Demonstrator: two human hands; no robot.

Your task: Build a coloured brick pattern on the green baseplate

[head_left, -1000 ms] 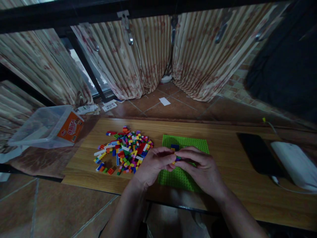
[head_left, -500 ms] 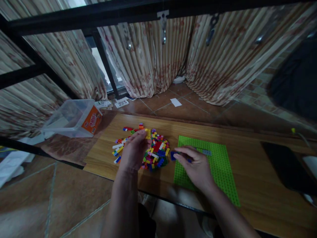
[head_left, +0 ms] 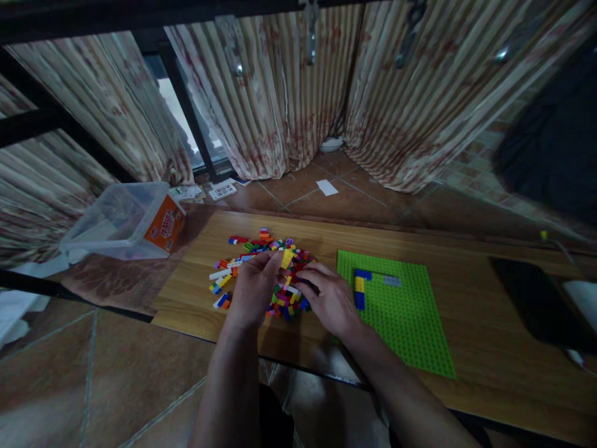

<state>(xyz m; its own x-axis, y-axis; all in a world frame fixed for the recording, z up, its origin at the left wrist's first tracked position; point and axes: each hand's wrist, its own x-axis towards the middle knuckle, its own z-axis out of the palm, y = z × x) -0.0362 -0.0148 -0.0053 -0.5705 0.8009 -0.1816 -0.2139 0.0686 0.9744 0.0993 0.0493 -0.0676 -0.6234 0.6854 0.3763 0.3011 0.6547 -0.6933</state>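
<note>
Over the pile of loose toy bricks [head_left: 291, 292], my left hand [head_left: 255, 283] pinches a yellow brick [head_left: 288, 258] between thumb and fingertips. Just right of it, my right hand [head_left: 329, 298] reaches to the pile's right side, fingers bent and thumb apart, with no brick visible between them. The green baseplate [head_left: 405, 330] lies right of the pile. Near its far left corner a blue brick [head_left: 362, 274], a yellow brick [head_left: 359, 285] and another blue brick [head_left: 359, 301] form a corner shape. A grey brick [head_left: 392, 280] sits beside them.
A clear plastic bin [head_left: 109, 230] with an orange label stands beyond the left end of the wooden table [head_left: 186, 298]. On the right lies a dark flat object [head_left: 536, 305]. Striped curtains [head_left: 280, 106] hang behind.
My right hand has moved left from the baseplate to the pile, and the blue brick it held is no longer visible in it. My left hand has shifted slightly right with the yellow brick.
</note>
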